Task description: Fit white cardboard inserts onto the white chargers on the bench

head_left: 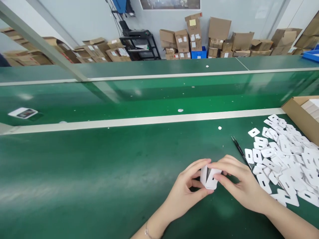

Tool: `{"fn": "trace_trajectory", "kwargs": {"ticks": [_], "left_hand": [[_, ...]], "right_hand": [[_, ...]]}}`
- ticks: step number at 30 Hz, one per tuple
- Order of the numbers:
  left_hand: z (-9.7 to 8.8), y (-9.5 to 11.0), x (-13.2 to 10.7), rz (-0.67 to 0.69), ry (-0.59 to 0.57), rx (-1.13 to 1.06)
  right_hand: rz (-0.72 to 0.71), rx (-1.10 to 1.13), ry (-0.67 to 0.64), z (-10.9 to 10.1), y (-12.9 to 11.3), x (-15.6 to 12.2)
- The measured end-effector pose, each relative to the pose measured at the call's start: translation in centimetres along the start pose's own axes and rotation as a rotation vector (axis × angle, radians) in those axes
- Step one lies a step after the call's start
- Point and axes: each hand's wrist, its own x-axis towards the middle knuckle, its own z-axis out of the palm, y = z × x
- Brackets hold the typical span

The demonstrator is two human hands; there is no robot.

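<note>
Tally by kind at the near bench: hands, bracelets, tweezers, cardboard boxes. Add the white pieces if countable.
Hands: 2 (left hand, right hand)
Bracelet: 1
Black tweezers: 1
Cardboard box: 1
Total: 5
Left out: the white pile, too overlapped to count, and the held white work, whose parts I can't separate.
</note>
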Motion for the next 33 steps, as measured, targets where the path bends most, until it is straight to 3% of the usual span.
{"fn": "trace_trajectory", "kwargs": {"ticks": [7, 12, 16, 19, 24, 33], "left_hand": [[-0.1, -0.2, -0.1, 0.037, -0.029, 0.003], [0.0, 0.1, -0.1, 0.062, -0.029, -0.015], [0.2, 0.2, -0.4, 0.087, -0.019, 0.035], [0.2, -0.1, -0.7, 0.097, 0.000, 0.082], [0.5, -0.2, -1.0, 0.111, 0.054, 0.118], [0.8, -0.5, -0.9, 0.139, 0.106, 0.129]], "right_hand": [[0.012, -0.206, -0.056, 0.0, 0.1, 0.1], [0.298, 0.144, -0.078, 0.5, 0.8, 0.3], [0.374, 0.397, -0.141, 0.9, 1.6, 0.8], [0.338, 0.404, -0.159, 1.0, 1.8, 0.8], [0.195, 0.227, -0.158, 1.1, 1.4, 0.5], [0.173, 0.250, -0.100, 1.5, 0.9, 1.4]]}}
